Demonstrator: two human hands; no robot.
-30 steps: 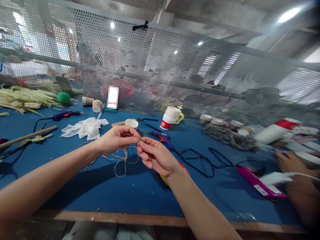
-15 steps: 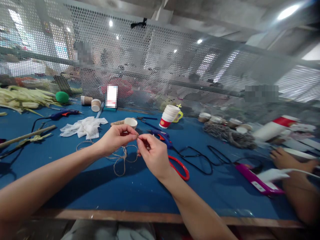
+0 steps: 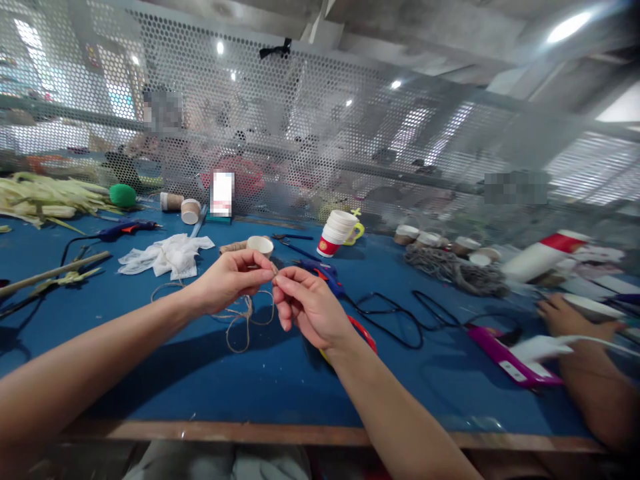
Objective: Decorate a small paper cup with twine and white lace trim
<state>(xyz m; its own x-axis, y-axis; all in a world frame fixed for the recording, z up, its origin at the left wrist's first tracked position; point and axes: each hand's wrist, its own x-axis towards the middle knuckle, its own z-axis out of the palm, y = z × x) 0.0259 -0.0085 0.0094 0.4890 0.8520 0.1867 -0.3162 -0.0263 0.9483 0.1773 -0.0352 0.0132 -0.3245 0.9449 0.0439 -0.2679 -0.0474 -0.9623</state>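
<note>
Over the middle of the blue table, my left hand (image 3: 239, 277) and my right hand (image 3: 311, 303) meet fingertip to fingertip. Both are closed in a pinch on thin brown twine, of which only a short bit shows between the fingertips. Below and behind them, a loose tangle of twine (image 3: 249, 312) lies on the table. Just beyond my left hand stands a paper cup (image 3: 260, 247) with a brown-wrapped roll beside it. A blue glue gun (image 3: 323, 272) lies behind my right hand, and red-handled scissors (image 3: 364, 333) are partly covered by my right wrist.
White cloth (image 3: 167, 255) and another glue gun (image 3: 125, 229) lie to the left. Stacked paper cups (image 3: 336, 233) stand behind. Grey yarn (image 3: 453, 270), a black cable (image 3: 395, 320) and a purple power strip (image 3: 513, 357) are on the right, near another person's hand (image 3: 570, 320). Perforated mesh (image 3: 320, 133) rises behind.
My right hand has turned, its lower fingers now loosened and hanging down while thumb and forefinger still pinch. More of the twine end shows. The left hand has hardly moved.
</note>
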